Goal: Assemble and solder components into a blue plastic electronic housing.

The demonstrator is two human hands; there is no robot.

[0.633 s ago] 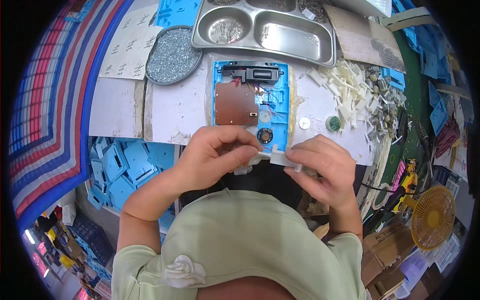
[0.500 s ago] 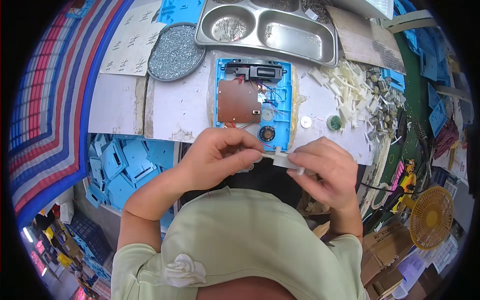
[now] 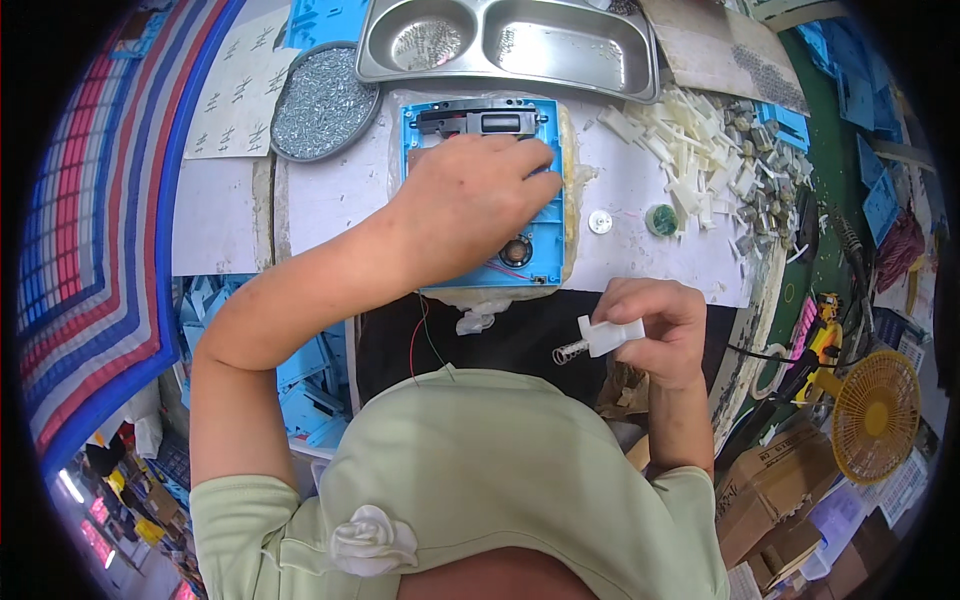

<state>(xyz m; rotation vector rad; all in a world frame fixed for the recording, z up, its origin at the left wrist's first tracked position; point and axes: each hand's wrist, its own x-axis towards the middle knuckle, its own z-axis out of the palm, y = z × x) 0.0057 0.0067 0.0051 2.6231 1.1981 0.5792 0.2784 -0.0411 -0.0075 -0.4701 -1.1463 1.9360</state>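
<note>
White sheets cover the bench (image 3: 330, 190), and a blue plastic housing (image 3: 545, 215) lies face-up in the middle of it. The left hand (image 3: 470, 195) rests flat on top of this housing, palm down, fingers spread and pointing toward two o'clock, covering most of its upper half; it grips nothing. A small round speaker (image 3: 516, 250) sits inside the housing just below the hand at five o'clock, and a black part (image 3: 480, 122) runs along the housing's top edge, just above the knuckles.

At five o'clock from the housing, off the bench edge and near the person's chest, the right hand (image 3: 660, 330) is closed around a small white plastic piece (image 3: 610, 335) with a metal spring (image 3: 568, 352) sticking out of its left end. That piece is well apart from the housing and from the left hand.

At twelve o'clock from the housing stands a steel two-compartment tray (image 3: 640, 60); at ten o'clock, a round dish of screws (image 3: 322, 100). To the right, at two o'clock, lies a heap of white plastic parts (image 3: 690, 150). A yellow fan (image 3: 875, 415) stands far out at four o'clock.
</note>
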